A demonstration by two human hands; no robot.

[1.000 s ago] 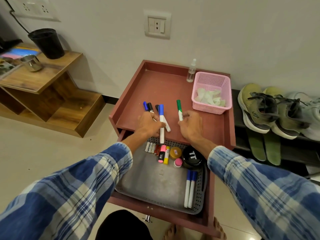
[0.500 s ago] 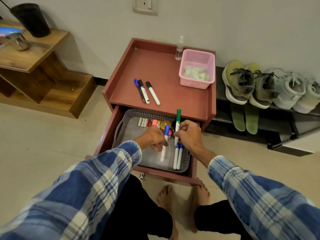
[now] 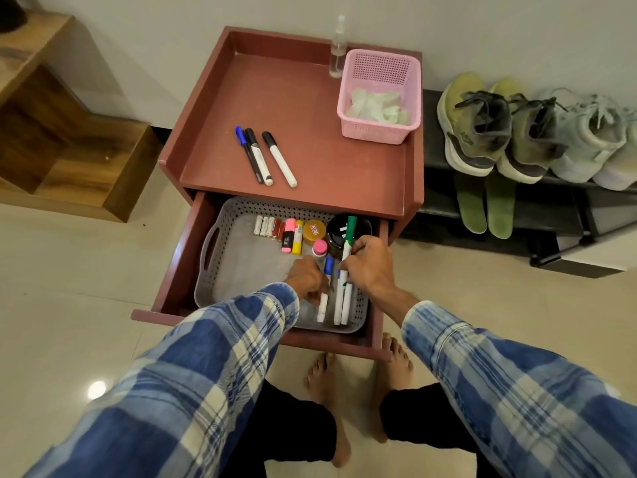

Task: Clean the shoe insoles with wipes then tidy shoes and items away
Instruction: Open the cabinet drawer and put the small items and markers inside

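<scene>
A stepped wooden shelf unit [image 3: 69, 160] stands against the pale wall [image 3: 517, 36] on the left. A black container [image 3: 12, 12] sits on its top step, cut off by the frame's corner. The glossy cream floor tiles [image 3: 69, 305] carry one bright spot of reflected light [image 3: 97, 389]. Along the far end of the grey perforated tray [image 3: 275, 207] lie a row of batteries [image 3: 265, 225], a pink highlighter [image 3: 289, 235] and a yellow highlighter [image 3: 297, 237] side by side, an orange-lidded round tin [image 3: 314, 231], a small pink-capped pot [image 3: 320, 247] and a black jar [image 3: 336, 232].
</scene>
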